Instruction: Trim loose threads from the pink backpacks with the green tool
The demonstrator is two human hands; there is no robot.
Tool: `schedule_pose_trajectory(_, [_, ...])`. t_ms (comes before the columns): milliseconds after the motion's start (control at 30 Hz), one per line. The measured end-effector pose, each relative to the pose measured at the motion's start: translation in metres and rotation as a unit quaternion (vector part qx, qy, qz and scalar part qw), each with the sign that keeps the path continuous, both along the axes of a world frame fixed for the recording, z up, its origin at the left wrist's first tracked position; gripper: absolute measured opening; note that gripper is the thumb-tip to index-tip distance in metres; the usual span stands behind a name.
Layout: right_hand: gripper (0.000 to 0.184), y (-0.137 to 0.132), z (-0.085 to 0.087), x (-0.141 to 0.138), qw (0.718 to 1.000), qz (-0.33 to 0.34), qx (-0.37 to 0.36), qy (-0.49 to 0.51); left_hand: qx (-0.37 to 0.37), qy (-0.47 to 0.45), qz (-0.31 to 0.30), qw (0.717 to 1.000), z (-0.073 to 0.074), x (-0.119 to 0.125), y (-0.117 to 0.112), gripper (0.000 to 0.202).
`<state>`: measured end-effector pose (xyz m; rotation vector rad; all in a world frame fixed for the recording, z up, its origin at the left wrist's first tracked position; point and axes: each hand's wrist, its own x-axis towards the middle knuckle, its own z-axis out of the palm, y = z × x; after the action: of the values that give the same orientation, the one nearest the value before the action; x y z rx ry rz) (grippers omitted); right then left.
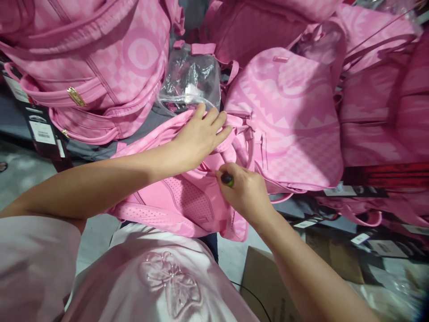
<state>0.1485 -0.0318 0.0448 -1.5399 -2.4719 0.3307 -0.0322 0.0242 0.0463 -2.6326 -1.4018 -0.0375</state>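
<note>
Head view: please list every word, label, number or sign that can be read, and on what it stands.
Nothing can be read in this view.
Black hang tag with a white label, at left: print too small and blurred.
Gold plate on the upper-left backpack: too small to read.
White tags at lower right: blurred.
Small green tool in the right hand: no marking shows.

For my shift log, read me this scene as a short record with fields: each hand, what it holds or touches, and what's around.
left hand: open, lying flat on the pink backpack
right hand: closed around a small green tool, held against the same backpack
behind the hands: clear plastic bag
around: other pink backpacks, printed hang tag, cardboard box
</note>
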Motion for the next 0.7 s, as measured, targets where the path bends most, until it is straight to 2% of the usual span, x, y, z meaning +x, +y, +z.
schedule_pose_trajectory(67, [0.015, -0.015, 0.016, 0.007, 0.993, 0.001, -0.091, 0.075, -0.005, 0.001, -0.003, 1.000, 0.003, 0.000, -0.001, 0.070])
schedule_pose_trajectory(167, [0.021, -0.049, 0.028, 0.034, 0.954, -0.042, -0.270, 0.125, -0.008, -0.001, -0.003, 1.000, 0.005, -0.001, -0.001, 0.069])
schedule_pose_trajectory(233, [0.023, -0.076, 0.020, 0.067, 0.920, -0.116, -0.358, 0.112, -0.010, -0.009, -0.002, 1.000, 0.005, -0.002, -0.001, 0.070])
schedule_pose_trajectory(300, [0.024, -0.102, 0.000, 0.110, 0.884, -0.199, -0.416, 0.074, -0.014, -0.018, -0.002, 1.000, 0.004, -0.002, -0.001, 0.071])
schedule_pose_trajectory(333, [0.024, -0.114, -0.011, 0.133, 0.876, -0.243, -0.416, 0.032, -0.014, -0.022, -0.002, 1.000, 0.003, -0.002, -0.001, 0.072])
schedule_pose_trajectory(400, [0.016, -0.134, -0.031, 0.173, 0.852, -0.351, -0.370, -0.123, -0.006, -0.024, -0.003, 1.000, 0.001, -0.002, -0.001, 0.073])
schedule_pose_trajectory(467, [0.011, -0.144, -0.040, 0.194, 0.839, -0.393, -0.332, -0.175, 0.006, -0.014, -0.003, 1.000, 0.000, -0.002, -0.001, 0.073])
schedule_pose_trajectory(500, [0.013, -0.145, -0.040, 0.195, 0.851, -0.388, -0.309, -0.172, 0.012, -0.003, -0.005, 1.000, 0.001, -0.002, -0.001, 0.073])
schedule_pose_trajectory(567, [0.020, -0.138, -0.033, 0.177, 0.902, -0.335, -0.233, -0.142, 0.019, 0.032, -0.008, 0.999, 0.005, -0.001, -0.001, 0.072])
schedule_pose_trajectory(633, [0.022, -0.121, -0.021, 0.141, 0.948, -0.267, -0.104, -0.140, 0.012, 0.064, -0.006, 0.998, 0.010, -0.001, -0.002, 0.072])
schedule_pose_trajectory(700, [0.024, -0.099, -0.011, 0.097, 0.981, -0.169, -0.030, -0.086, -0.001, 0.078, -0.001, 0.997, 0.015, 0.000, -0.003, 0.073])
